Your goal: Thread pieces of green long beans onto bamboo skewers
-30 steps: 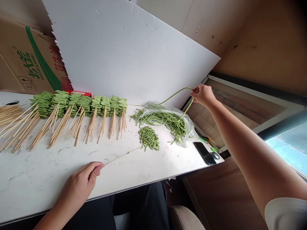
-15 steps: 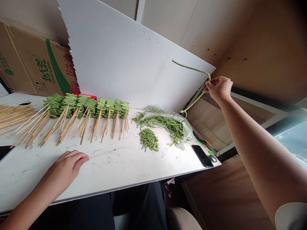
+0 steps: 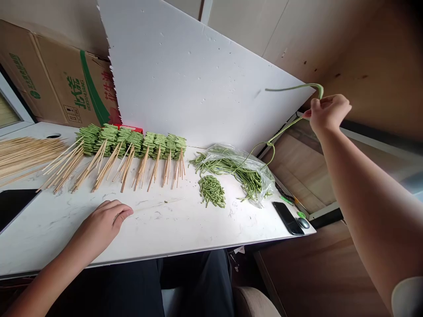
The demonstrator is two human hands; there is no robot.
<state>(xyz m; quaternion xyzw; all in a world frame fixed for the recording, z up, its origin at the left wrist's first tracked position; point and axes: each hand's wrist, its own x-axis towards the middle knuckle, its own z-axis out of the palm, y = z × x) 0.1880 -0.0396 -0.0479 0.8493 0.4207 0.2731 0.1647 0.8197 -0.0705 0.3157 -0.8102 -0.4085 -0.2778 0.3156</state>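
Long bean [image 3: 291,86] runs up from plastic bag [image 3: 238,158] near table's [image 3: 165,233] right end, through closed right hand [image 3: 327,115], and its tip bends toward left. Left hand [image 3: 102,226] pinches end of thin skewer [image 3: 158,204] near front edge.

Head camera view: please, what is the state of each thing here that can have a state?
Left hand: resting on the table, at the end of a thin bamboo skewer
Right hand: raised, holding a long green bean
Long green bean: bent, lower part hanging toward the bag
Plastic bag: open, crumpled, long beans inside
Cut bean pieces: loose heap
Bean skewers: lying in a row
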